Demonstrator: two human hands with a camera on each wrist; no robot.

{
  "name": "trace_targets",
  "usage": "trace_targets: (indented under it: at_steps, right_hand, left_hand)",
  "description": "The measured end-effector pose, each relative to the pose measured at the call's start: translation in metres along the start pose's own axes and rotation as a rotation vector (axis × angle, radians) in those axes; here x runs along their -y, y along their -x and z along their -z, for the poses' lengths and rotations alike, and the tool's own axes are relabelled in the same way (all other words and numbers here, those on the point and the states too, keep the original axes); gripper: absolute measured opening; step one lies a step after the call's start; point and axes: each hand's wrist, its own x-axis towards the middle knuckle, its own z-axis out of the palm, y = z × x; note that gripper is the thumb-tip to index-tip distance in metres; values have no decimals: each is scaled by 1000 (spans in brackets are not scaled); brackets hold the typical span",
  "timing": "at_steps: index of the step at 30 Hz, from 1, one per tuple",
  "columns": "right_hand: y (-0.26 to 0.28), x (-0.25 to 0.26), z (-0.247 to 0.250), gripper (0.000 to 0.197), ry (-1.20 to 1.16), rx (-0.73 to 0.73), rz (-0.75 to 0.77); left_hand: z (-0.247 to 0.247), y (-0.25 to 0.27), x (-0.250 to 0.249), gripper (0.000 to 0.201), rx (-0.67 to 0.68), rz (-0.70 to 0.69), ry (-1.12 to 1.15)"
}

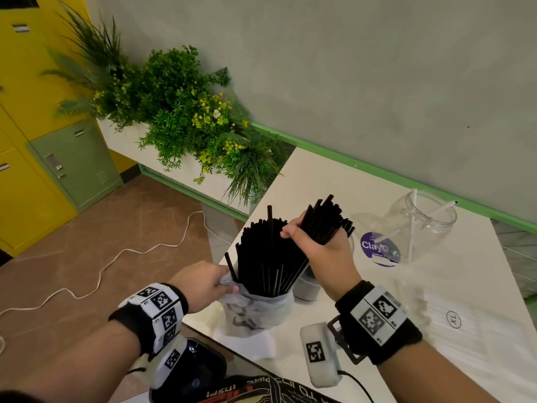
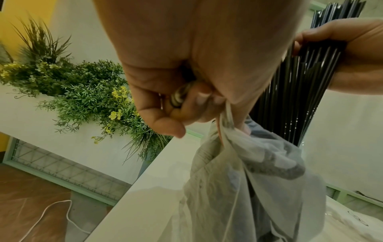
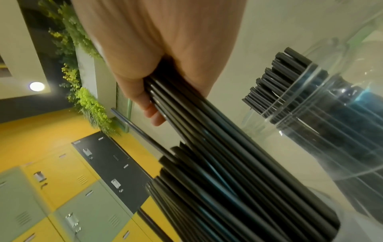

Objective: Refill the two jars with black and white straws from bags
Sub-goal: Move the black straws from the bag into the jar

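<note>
Nearest, white tabletop [image 1: 334, 181]. Then plastic bag [image 1: 255, 309] standing on it, rim pinched by left hand [image 1: 200, 283]. Clear jar [image 1: 421, 228] farther right, nearly empty. Black straws [image 1: 322, 225], lower ends in bag, clenched in right hand [image 1: 322, 251].

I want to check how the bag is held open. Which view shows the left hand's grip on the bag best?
The left wrist view: the left hand pinches the bag at its bunched rim, close up. The head view shows the grip smaller, from above. The right wrist view does not show it.
</note>
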Motion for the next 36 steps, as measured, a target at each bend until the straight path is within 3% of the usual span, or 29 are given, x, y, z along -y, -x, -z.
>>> trace_targets:
  at_steps: [3,7,13,18,22,28,32,36]
  right_hand:
    - [-3,8,5,13,-78,-28,-31]
    - [-9,15,5,13,-20,46,-32]
    - [-26,30,15,35,-189,-68,3]
    - [-25,30,18,17,-159,-41,-8]
    - [-31,40,35,17,-261,-128,4]
    - [-41,67,67,19,-419,-331,193]
    - [-51,46,65,23,-209,-421,220]
    - [-49,-6,44,5,40,-379,-2]
  left_hand:
    - [0,1,0,46,8,3,-6]
    - [4,3,-2,48,24,2,-39]
    - [7,5,-4,49,33,20,-48]
    - [11,8,-9,43,29,24,-30]
    - [11,8,-10,48,34,16,-28]
    - [5,2,-1,48,38,5,-17]
    - [5,1,-1,47,37,5,-34]
    - [7,2,-4,46,50,3,-58]
